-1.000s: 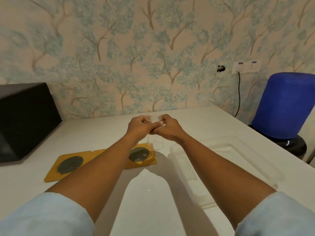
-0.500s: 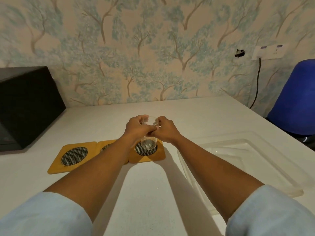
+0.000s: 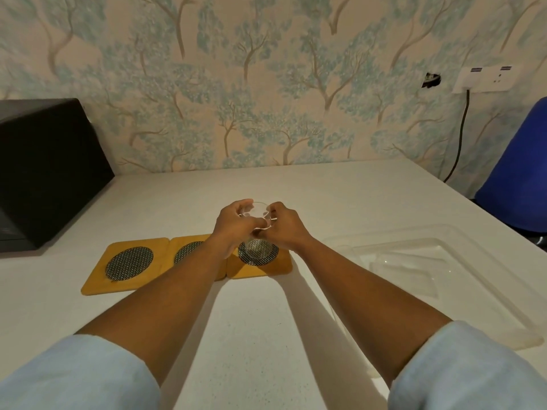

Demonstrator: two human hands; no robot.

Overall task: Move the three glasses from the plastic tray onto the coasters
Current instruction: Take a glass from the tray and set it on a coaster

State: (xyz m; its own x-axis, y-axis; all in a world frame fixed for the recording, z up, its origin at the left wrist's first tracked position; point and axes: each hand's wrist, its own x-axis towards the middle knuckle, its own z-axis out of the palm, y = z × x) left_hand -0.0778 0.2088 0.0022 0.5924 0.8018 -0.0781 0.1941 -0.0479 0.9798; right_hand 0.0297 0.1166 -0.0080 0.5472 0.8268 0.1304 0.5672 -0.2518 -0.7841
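A clear glass stands upright over the black mesh disc of the right coaster; whether its base touches the coaster I cannot tell. My left hand and my right hand both grip it near the rim, one on each side. Three yellow wooden coasters lie in a row: the left coaster is bare, and my left forearm partly hides the middle coaster. The clear plastic tray lies to the right, and I see no glass in it.
A black box-shaped appliance sits at the back left of the white counter. A blue chair back stands beyond the counter's right edge. A wall socket with a black cable hangs at the upper right.
Both hands carried the glass from just above the tray's left edge leftward and down over the right coaster. The view has also shifted to the left.
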